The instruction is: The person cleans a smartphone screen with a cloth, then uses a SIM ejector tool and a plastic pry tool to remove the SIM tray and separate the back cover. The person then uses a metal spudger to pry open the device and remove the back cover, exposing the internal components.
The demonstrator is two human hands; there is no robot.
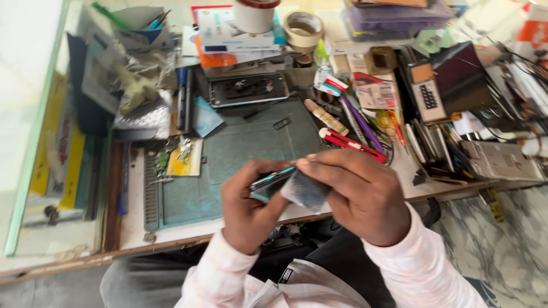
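Sitting at a cluttered repair bench, the person holds a phone edge-on above the near edge of the table, in front of the chest. Left hand: fingers curled shut around the phone's lower end, thumb on the near side. Right hand: closed too, fingertips pressing a small dark cloth-like pad against the phone's upper end. Motion blur hides what exactly the pad is.

On the bench, a green work mat lies just beyond the hands. At its far edge rests an opened phone frame, face up. A red utility knife lies to the right of the mat, near a purple pen. A roll of tape stands further back beside a white cup. A yellow card with small metal parts sits at the mat's left corner. Both sleeves are pale pink.
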